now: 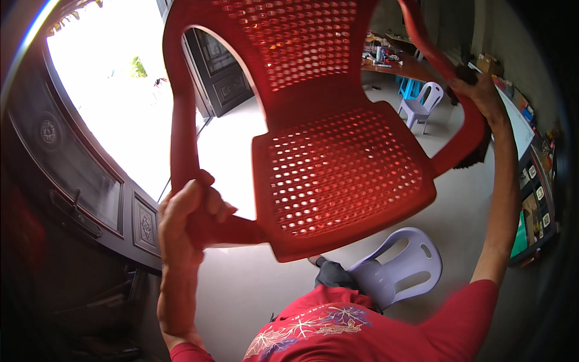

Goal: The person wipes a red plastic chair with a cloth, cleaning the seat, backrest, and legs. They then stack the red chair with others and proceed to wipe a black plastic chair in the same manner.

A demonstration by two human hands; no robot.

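Note:
A red plastic armchair [338, 102] with a perforated seat and back is held up off the floor in front of me, tilted. My left hand [196, 205] is closed round the front bend of its left armrest. On the other side, my right hand [482, 99] is closed at the right armrest. Something dark, apparently a cloth [476, 158], shows behind that armrest, and a dark bit also pokes out by my right fingers. The armrest partly hides how the cloth is held.
A pale purple plastic chair [398, 271] stands close by me. Another purple chair [422, 104] and a blue stool [410, 88] are near a cluttered brown table [395, 66]. A dark door [78, 175] is at left beside a bright doorway. A dark shelf unit [534, 211] lines the right side.

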